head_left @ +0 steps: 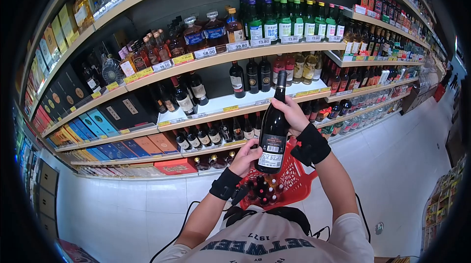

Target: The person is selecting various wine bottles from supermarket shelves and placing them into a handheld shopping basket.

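A dark wine bottle [273,128] is held upright and slightly tilted in front of me, its back label with a barcode facing me. My right hand [291,115] wraps round its shoulder, just under the neck. Lower down, my left hand [247,158] grips the bottle near its base. Both wrists wear black straps. Below the bottle, a red shopping basket [300,184] holds several dark bottles [265,189] with caps pointing up. Behind the bottle runs a white shelf [223,103] with several wine bottles [237,79] standing on it.
Above is a shelf with green bottles [284,20] and decanter-shaped liquor bottles [214,28]. Boxed bottles [126,111] fill the shelves at left. More shelving [387,30] continues at right beside the tiled aisle floor [382,155]. A stocked rack [444,197] stands at the right edge.
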